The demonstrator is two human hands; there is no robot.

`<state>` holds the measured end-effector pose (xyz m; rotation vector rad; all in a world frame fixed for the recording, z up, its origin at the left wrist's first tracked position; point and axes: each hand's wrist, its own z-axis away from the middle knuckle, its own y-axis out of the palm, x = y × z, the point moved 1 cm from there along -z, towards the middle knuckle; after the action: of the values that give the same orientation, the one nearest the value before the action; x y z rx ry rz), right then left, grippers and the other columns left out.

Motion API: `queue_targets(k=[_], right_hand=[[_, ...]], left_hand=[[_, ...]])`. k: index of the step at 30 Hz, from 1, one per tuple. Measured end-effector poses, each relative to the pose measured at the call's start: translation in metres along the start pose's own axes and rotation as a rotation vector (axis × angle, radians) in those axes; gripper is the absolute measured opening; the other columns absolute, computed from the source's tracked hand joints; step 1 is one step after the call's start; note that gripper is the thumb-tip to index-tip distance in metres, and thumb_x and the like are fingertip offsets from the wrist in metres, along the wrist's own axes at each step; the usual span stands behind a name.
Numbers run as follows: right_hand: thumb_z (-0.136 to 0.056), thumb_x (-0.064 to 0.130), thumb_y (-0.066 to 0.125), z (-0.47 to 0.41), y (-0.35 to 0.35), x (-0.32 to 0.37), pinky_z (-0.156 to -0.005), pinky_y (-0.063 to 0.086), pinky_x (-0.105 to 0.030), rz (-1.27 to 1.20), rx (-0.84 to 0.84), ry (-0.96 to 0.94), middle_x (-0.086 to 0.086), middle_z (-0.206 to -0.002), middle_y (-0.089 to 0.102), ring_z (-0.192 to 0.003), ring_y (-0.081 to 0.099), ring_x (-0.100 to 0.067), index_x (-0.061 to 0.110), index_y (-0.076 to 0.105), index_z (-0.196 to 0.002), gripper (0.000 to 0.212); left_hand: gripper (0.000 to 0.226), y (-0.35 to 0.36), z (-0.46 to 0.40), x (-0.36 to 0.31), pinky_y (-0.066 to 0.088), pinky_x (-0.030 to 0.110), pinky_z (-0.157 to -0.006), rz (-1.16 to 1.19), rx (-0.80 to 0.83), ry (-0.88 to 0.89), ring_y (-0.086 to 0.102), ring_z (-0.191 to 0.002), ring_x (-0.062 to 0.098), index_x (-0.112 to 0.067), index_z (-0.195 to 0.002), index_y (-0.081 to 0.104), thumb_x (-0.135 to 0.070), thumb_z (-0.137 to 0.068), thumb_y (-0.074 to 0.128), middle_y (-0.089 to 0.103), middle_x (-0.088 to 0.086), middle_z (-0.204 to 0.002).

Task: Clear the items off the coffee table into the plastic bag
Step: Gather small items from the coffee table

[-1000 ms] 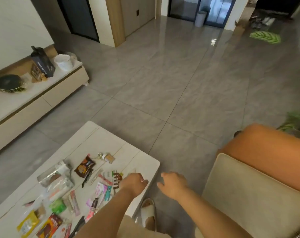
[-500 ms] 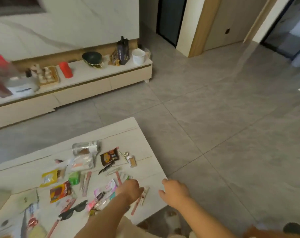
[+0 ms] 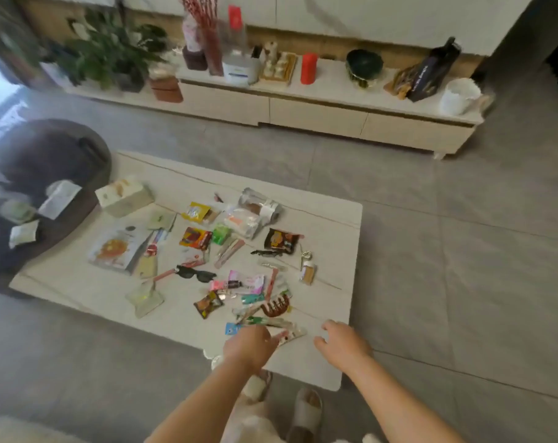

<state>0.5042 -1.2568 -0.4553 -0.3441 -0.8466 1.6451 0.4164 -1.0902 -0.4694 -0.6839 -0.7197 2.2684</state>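
The white coffee table (image 3: 332, 225) is strewn with several small items. Among them are a brown hair claw (image 3: 276, 306), black sunglasses (image 3: 196, 274), snack packets (image 3: 196, 238), a dark packet (image 3: 280, 241), a keychain (image 3: 307, 270), a book (image 3: 118, 249) and a tissue box (image 3: 124, 195). A crumpled clear bag (image 3: 260, 209) lies at the far side. My left hand (image 3: 250, 345) hovers over the near edge with its fingers loosely curled, one finger reaching toward a pale packet (image 3: 290, 334). My right hand (image 3: 341, 343) hangs beside it, relaxed and holding nothing.
A long low cabinet (image 3: 319, 113) runs along the back wall, carrying a red cylinder (image 3: 309, 68), a dark bowl (image 3: 364, 67) and a white pot (image 3: 459, 95). Plants (image 3: 111, 55) and a dark round seat (image 3: 44, 174) stand at the left. Grey tiled floor surrounds the table.
The view has swung left, so the whole table and the cabinet now show. Both hands stay over the near right part of the table, holding nothing.
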Motion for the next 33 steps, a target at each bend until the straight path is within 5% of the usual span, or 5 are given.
queue_targets(k=[19, 27, 33], right_hand=[[-0.094, 0.021, 0.052, -0.139, 0.13, 0.004, -0.097, 0.048, -0.034, -0.109, 0.157, 0.085, -0.001, -0.136, 0.052, -0.122, 0.052, -0.019, 0.019, 0.047, -0.135, 0.041], [-0.092, 0.02, 0.054, -0.194, 0.169, -0.005, -0.091, 0.048, -0.033, -0.023, 0.108, 0.039, -0.002, -0.132, 0.052, -0.117, 0.052, -0.021, 0.02, 0.053, -0.13, 0.038], [-0.093, 0.019, 0.053, -0.224, 0.194, -0.019, -0.1, 0.041, -0.028, 0.127, 0.03, -0.103, 0.004, -0.137, 0.045, -0.125, 0.039, -0.017, 0.027, 0.044, -0.138, 0.047]], left_hand=[[0.032, 0.094, -0.118, 0.1, 0.053, 0.029, -0.083, 0.189, 0.103, -0.197, 0.061, -0.105, 0.015, -0.026, -0.118, 0.061, -0.042, -0.094, 0.047, 0.063, -0.005, -0.117], [0.03, 0.134, -0.162, 0.103, 0.053, 0.033, -0.085, 0.141, 0.07, -0.121, 0.057, -0.108, 0.019, -0.023, -0.118, 0.063, -0.033, -0.097, 0.044, 0.06, 0.0, -0.115], [0.037, 0.16, -0.198, 0.087, 0.048, 0.034, -0.088, 0.057, 0.054, 0.026, 0.051, -0.113, 0.021, -0.027, -0.135, 0.05, -0.023, -0.098, 0.042, 0.054, 0.0, -0.122]])
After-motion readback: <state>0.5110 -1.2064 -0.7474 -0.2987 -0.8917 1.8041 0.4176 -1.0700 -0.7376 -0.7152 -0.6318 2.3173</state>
